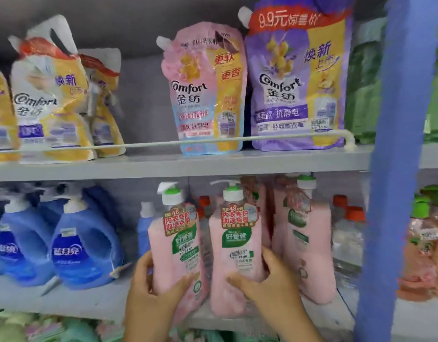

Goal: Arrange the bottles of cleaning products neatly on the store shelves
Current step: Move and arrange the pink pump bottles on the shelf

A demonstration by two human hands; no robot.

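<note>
Two pink pump bottles with green-and-white caps stand at the front of the middle shelf (94,302). My left hand (154,290) grips the left pink bottle (174,245) near its base, thumb across the front. My right hand (267,285) grips the right pink bottle (235,245) low down, thumb in front and fingers on its right side. A third pink bottle (304,243) stands just to the right, label turned sideways. More pink bottles stand behind them, partly hidden.
Blue detergent jugs (85,248) fill the left of the middle shelf. Clear bottles with orange caps (347,238) stand at its right. Comfort refill pouches, pink (203,95) and purple (297,82), sit on the upper shelf behind a rail. A blue upright post (388,169) borders the right.
</note>
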